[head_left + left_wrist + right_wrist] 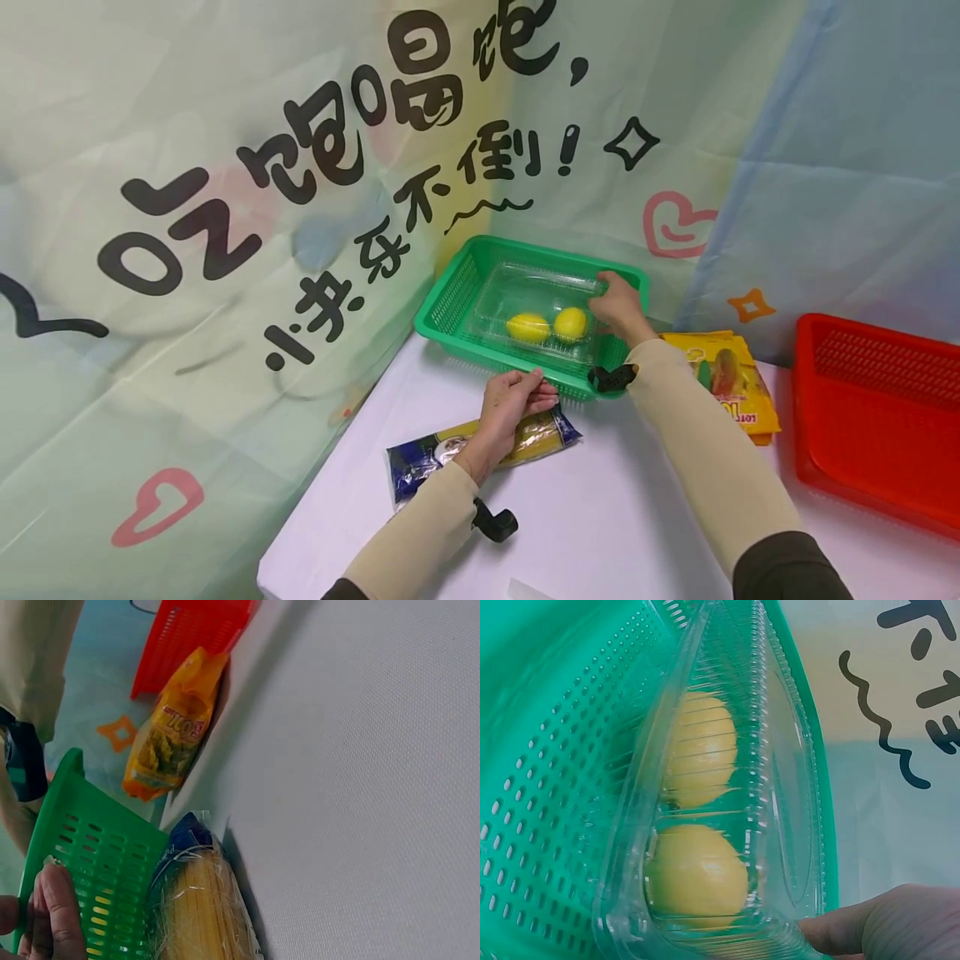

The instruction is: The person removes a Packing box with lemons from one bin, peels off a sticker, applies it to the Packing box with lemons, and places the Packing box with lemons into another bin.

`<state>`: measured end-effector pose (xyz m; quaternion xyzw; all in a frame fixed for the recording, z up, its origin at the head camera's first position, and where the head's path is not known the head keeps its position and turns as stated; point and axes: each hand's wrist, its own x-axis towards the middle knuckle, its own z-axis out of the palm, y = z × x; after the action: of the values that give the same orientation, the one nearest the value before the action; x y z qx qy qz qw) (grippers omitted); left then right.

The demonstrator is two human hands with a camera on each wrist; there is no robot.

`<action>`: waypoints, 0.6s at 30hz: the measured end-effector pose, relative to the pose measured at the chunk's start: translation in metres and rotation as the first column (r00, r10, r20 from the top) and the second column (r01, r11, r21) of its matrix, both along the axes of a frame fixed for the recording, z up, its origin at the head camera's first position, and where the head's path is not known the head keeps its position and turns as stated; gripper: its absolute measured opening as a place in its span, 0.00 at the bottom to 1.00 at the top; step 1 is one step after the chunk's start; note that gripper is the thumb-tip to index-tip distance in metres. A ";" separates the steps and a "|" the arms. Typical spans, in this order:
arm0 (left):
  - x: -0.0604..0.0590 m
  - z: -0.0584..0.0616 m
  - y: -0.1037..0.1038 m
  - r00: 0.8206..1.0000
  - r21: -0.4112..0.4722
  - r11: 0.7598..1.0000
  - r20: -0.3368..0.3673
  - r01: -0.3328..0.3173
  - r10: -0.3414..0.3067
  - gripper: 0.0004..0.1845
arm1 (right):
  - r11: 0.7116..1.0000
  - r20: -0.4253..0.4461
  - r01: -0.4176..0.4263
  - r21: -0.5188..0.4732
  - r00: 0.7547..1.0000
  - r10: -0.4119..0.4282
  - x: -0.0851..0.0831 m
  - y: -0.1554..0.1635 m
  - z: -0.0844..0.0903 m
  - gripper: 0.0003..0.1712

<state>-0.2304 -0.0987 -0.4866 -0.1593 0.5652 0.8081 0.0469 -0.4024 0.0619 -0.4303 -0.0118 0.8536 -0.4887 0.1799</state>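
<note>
A clear plastic clamshell box (517,292) with two lemons (571,324) in it sits inside the green basket (450,292). My right hand (619,305) pinches the box at its right end; in the right wrist view the thumb (900,924) lies on its clear edge. The box stands tilted against the basket's side there. At the basket's front rim, my left hand (512,404) grips the green edge, fingers (60,907) on the outer wall. Below that hand lies a blue-ended bag of spaghetti (420,462), partly hidden by the wrist.
Yellow snack packs (731,375) lie right of the green basket, beside the right forearm. A red basket (885,417) stands farther right. A printed cloth (315,208) hangs behind and left of the white table (600,533).
</note>
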 end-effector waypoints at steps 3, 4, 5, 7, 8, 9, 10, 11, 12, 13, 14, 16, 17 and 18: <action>0.000 0.000 0.000 1.000 0.004 1.000 -0.001 -0.004 0.004 0.12 | 1.000 -0.005 0.008 -0.001 1.000 -0.008 -0.002 0.001 -0.002 0.40; 0.000 0.000 0.000 1.000 0.004 1.000 -0.001 -0.005 0.005 0.12 | 1.000 -0.005 0.009 -0.001 1.000 -0.009 -0.002 0.001 -0.002 0.40; 0.000 0.000 0.001 1.000 0.004 1.000 -0.001 -0.006 0.006 0.12 | 1.000 -0.007 0.010 0.002 1.000 -0.010 -0.003 0.001 -0.002 0.40; -0.001 0.000 0.001 1.000 0.003 1.000 -0.002 -0.009 0.009 0.12 | 1.000 -0.017 0.008 0.011 1.000 -0.008 -0.003 0.001 -0.002 0.39; -0.001 0.000 0.001 1.000 0.003 1.000 -0.001 -0.010 0.010 0.12 | 1.000 -0.023 0.008 0.015 1.000 -0.008 -0.003 0.001 -0.001 0.39; -0.001 0.000 0.001 1.000 0.003 1.000 0.000 -0.011 0.011 0.12 | 1.000 -0.030 0.008 0.019 1.000 -0.007 -0.003 0.001 -0.001 0.38; -0.001 0.000 0.001 1.000 0.002 1.000 0.000 -0.011 0.011 0.12 | 1.000 -0.033 0.009 0.022 0.999 -0.008 -0.002 0.001 0.000 0.38; -0.001 0.000 0.001 1.000 0.002 1.000 0.001 -0.011 0.011 0.12 | 1.000 -0.037 0.011 0.025 0.999 -0.010 -0.001 0.001 0.000 0.38; -0.001 -0.001 0.001 1.000 0.002 1.000 0.002 -0.012 0.012 0.11 | 1.000 -0.040 0.011 0.027 0.999 -0.010 -0.001 0.001 0.001 0.38; -0.001 -0.001 0.001 1.000 0.002 1.000 0.003 -0.011 0.011 0.11 | 1.000 -0.041 0.009 0.027 0.999 -0.008 0.000 0.002 0.002 0.38; -0.001 -0.001 0.001 1.000 0.004 1.000 0.004 -0.012 0.012 0.11 | 1.000 -0.039 0.010 0.028 0.999 -0.009 0.001 0.002 0.002 0.38; -0.001 -0.002 0.001 1.000 0.006 1.000 0.003 -0.013 0.013 0.11 | 0.999 -0.039 0.010 0.030 0.999 -0.008 0.003 0.003 0.004 0.37; -0.001 -0.002 0.001 1.000 0.007 1.000 0.003 -0.014 0.014 0.11 | 0.999 -0.040 0.008 0.031 0.999 -0.007 0.004 0.003 0.005 0.37; -0.001 -0.002 0.001 1.000 0.007 1.000 0.002 -0.015 0.015 0.11 | 1.000 -0.038 0.008 0.029 0.999 -0.007 0.004 0.003 0.005 0.37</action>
<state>-0.2318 -0.0972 -0.4884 -0.1640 0.5609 0.8104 0.0418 -0.3985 0.0653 -0.4250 -0.0152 0.8641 -0.4764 0.1619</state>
